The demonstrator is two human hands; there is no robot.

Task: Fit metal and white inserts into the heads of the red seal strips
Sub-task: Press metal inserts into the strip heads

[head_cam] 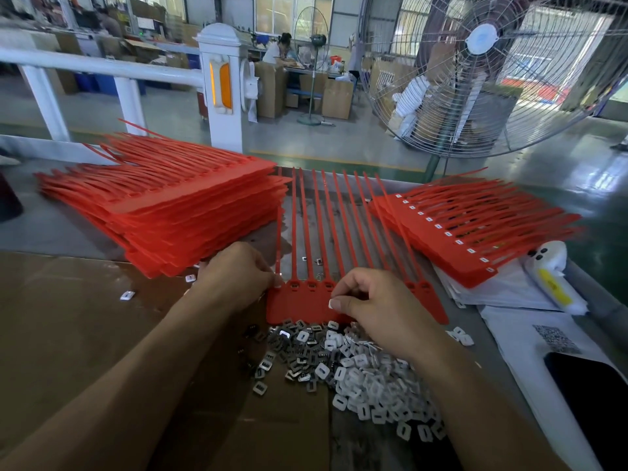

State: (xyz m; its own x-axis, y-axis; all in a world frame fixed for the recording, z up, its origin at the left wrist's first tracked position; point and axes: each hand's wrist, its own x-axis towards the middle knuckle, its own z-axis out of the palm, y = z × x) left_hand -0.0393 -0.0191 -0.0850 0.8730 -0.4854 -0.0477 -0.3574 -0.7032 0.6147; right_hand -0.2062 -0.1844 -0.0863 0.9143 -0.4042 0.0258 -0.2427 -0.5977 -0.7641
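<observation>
1. Step in hand: a joined sheet of red seal strips (pixel 353 307) is lying flat on the tabletop (pixel 61 229), heads toward the person; several head sockets are showing no insert.
2. Left hand (pixel 238 277): its grip is pinching the sheet's left edge, steadying it.
3. Right hand (pixel 370 300): fingers are curling over the heads; whether an insert is pinched cannot be told.
4. Stock: metal inserts (pixel 292 355) and white inserts (pixel 373 385) are lying heaped just below the sheet.
5. Next move, judged: seating an insert squarely in the next vacant head.
6. Writing: a QR-type code (pixel 557 338) is showing on white packaging; no text readable.
</observation>
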